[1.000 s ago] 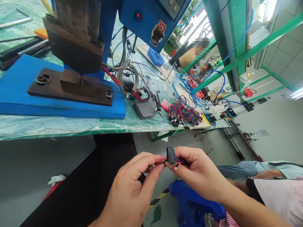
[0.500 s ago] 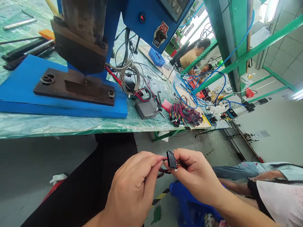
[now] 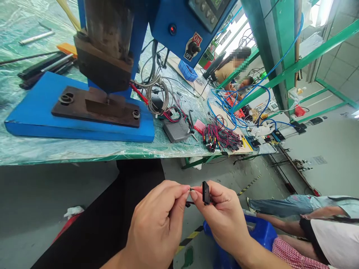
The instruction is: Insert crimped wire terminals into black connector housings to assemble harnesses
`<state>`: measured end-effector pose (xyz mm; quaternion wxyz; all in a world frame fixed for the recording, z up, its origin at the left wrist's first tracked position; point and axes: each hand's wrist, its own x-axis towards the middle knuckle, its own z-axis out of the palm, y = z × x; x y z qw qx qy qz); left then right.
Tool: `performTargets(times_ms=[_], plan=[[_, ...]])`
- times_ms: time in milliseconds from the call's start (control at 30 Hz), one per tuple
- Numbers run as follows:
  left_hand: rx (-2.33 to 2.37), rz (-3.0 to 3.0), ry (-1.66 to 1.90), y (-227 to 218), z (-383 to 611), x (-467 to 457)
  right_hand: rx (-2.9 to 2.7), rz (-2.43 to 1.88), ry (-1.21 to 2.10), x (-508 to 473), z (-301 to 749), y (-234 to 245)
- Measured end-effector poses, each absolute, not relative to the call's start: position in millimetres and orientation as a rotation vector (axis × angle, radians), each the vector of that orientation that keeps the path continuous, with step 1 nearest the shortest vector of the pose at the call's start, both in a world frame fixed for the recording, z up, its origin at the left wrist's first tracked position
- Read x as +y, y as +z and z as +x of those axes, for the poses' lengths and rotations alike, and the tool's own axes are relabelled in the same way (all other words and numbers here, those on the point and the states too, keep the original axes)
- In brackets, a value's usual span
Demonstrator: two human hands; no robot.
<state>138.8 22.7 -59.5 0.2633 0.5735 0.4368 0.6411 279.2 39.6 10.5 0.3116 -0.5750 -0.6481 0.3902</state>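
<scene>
Green and wrapped in wrinkled clear plastic film, a long workbench (image 3: 70,152) crosses a workshop with a grey floor and green metal framing (image 3: 308,63). Out in front of its near edge, above the floor, is a flat black rectangular plastic connector (image 3: 206,193), a slim block standing nearly upright, its broad face dull and dark. I can read no marking on it. The right hand (image 3: 228,218) holds it narrowly between thumb and bent fingers, the thumb tip reaching past it toward a thin dark wire end (image 3: 191,189). The left hand (image 3: 157,220) pinches that wire end between thumb and forefinger, the two fingertips pressed close. Whether the wire enters the connector cannot be told, as fingers cover the join.

Below the hands, yellow-and-black striped tape (image 3: 193,235) marks the floor, and a glossy blue plastic stool (image 3: 259,229) stands beyond the right hand. On the bench, near the edge, lie a heap of thin red and black wires (image 3: 221,136) and a grey ribbed pedal-like box (image 3: 176,130). Farther left stands a blue press (image 3: 33,108) with a dark steel plate (image 3: 95,110) bolted to its base. Its switch plate (image 3: 193,46) reads "ON" in white on red and "OFF" in black on white; a small red lamp (image 3: 172,29) glows beside it. A pale wall notice (image 3: 318,160) is too small to read.
</scene>
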Motion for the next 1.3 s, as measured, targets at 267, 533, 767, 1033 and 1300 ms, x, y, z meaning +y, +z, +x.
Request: performTargets(times_ms=[267,533,767,1033,1300], plan=[[1.187,1.405,1.689,-54.1,138.0,25.4,-1.638,-1.511,1.075,40.6,279.2,5.5],[1.126,1.238,1.640,-49.0,138.9,26.6,-1.535,-1.461,1.196,43.5,280.0,9.0],[1.155,1.309,1.644,-47.6,136.1,31.8,-1.481,-1.520,1.275,49.1,284.7,5.3],[1.168,1.530,1.646,-53.8,134.6,33.0,-1.614,-1.600,1.237,53.6,288.0,12.3],[1.208,1.646,1.707,-58.8,134.4,33.3,-1.676,-1.545,1.136,53.0,281.0,11.8]])
